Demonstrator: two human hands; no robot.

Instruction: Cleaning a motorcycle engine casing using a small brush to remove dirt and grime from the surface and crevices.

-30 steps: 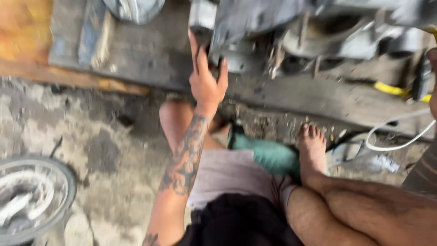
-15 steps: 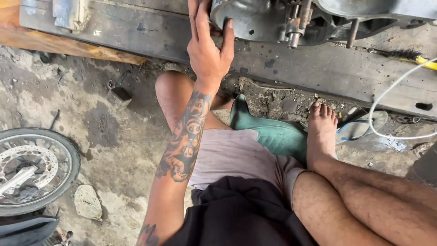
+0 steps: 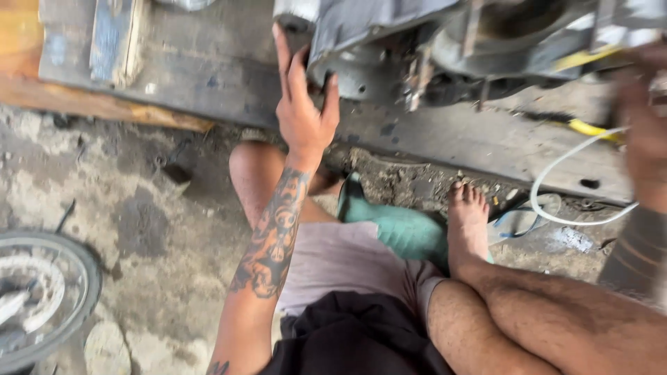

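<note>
Left hand: my left hand [image 3: 303,111] lies open, fingers spread against the grey engine casing [image 3: 389,48] (one casing).
Casing: above and right of my palm.
Right hand: my right hand [image 3: 643,132] is blurred; grip unclear.
Wheel: one [image 3: 38,305], on the floor.

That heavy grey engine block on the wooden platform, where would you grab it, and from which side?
Probably at its lower left edge, from the front and below. The grey engine casing overhangs the wooden platform there, leaving a rim that fingers can hook. The left hand is already pressed against that edge, fingers up. The right hand, blurred, is at the far side, so a two-handed hold seems wise.
</note>
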